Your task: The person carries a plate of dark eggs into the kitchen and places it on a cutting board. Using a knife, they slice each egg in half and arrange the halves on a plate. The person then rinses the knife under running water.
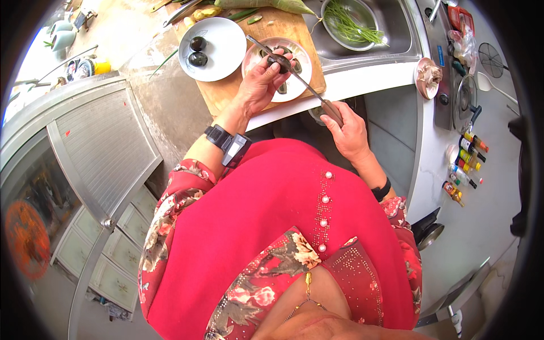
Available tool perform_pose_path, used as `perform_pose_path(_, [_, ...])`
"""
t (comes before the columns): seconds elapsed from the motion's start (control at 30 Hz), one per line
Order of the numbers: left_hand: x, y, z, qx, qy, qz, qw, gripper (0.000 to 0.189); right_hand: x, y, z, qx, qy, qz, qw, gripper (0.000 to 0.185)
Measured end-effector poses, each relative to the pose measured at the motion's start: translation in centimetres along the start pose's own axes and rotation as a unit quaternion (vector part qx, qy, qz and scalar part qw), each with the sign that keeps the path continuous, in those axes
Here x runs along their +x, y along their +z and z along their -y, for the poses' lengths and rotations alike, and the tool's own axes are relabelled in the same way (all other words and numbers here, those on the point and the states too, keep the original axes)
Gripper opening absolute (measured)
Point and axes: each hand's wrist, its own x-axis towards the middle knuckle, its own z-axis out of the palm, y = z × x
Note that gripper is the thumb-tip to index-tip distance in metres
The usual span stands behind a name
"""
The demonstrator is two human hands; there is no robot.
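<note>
My left hand (pixel 260 83) holds a dark peeled egg (pixel 278 63), which looks like a preserved egg, above a pink-rimmed plate (pixel 253 94). Egg wedges (pixel 282 88) lie on that plate, partly hidden by my fingers. In my right hand (pixel 352 135) is the brown handle of a knife (pixel 332 112). Its narrow blade runs up and left across the egg; whether it has cut in cannot be told. Two more whole dark eggs (pixel 198 52) rest on a pale plate (pixel 221 63) to the left. Both plates stand on a wooden cutting board (pixel 208 95).
A large green radish (pixel 272 4) and some ginger (pixel 206 12) lie at the board's far side. Right of it, a metal bowl of thin green stalks (pixel 350 23) sits in the steel sink (pixel 397 25). Farther right are a small plate (pixel 426 87), a stove (pixel 443 68) and several sauce bottles (pixel 469 155).
</note>
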Motion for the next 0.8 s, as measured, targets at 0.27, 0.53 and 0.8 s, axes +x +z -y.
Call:
perform_pose_path(0.27, [-0.2,0.2,0.5,0.026,0.013,-0.029,0.999,0.045,0.3,-0.4,-0.4,-0.068,-0.063,0.010,0.996,0.027])
perform_pose_path(0.53, [-0.8,-0.1,0.4,0.027,0.015,-0.018,0.999,0.048,0.8,-0.8,-0.4,-0.118,-0.087,0.035,0.989,0.027])
perform_pose_path(0.8, [-0.8,-0.8,0.9,-0.002,0.016,-0.008,1.000,0.047,1.3,-0.7,-0.2,-0.135,-0.084,0.050,0.986,0.026])
